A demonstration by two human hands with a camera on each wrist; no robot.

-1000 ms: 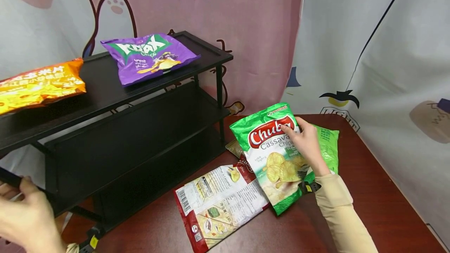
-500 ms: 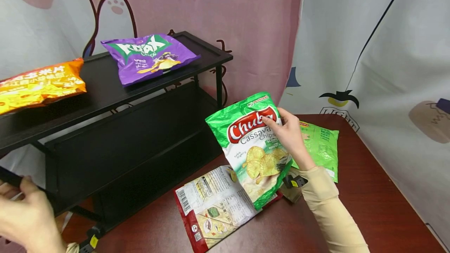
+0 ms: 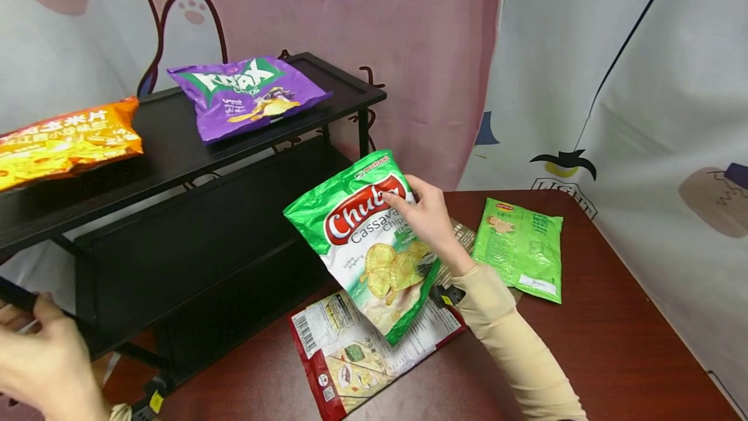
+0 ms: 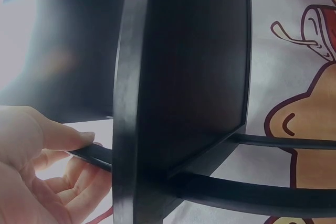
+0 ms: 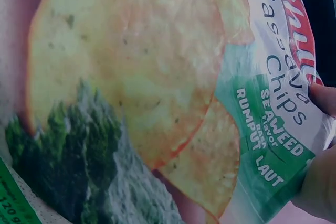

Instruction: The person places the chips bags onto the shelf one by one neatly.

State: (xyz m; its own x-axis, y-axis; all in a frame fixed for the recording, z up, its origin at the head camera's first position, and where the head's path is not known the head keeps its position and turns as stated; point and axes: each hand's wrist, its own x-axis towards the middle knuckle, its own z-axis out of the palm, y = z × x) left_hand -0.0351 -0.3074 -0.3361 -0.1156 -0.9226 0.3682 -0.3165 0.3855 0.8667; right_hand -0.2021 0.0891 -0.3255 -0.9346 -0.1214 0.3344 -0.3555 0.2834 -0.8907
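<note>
A green and white bag of cassava chips [image 3: 374,245] hangs tilted from my right hand [image 3: 428,216], its thumb pressed on the front near the upper right edge. The bag overlaps the lower shelves and a red and white chip bag [image 3: 356,362] lying on the table. In the right wrist view the bag's printed front [image 5: 131,77] fills most of the picture, with the thumb and part of the hand at the right edge. At the far left, my left hand [image 3: 47,362] grips a dark post of the black shelf rack [image 4: 131,77], thumb on one side and fingers curled round it.
On the rack's top shelf lie a purple chip bag [image 3: 251,96] and an orange snack bag [image 3: 70,141]. A light green bag [image 3: 520,245] lies on the brown table [image 3: 608,323] at the right. Another brownish bag [image 3: 464,236] shows partly behind my right wrist.
My right hand has carried the green and white chip bag leftward toward the rack, uncovering the light green bag. The left hand keeps its grip on the post.
</note>
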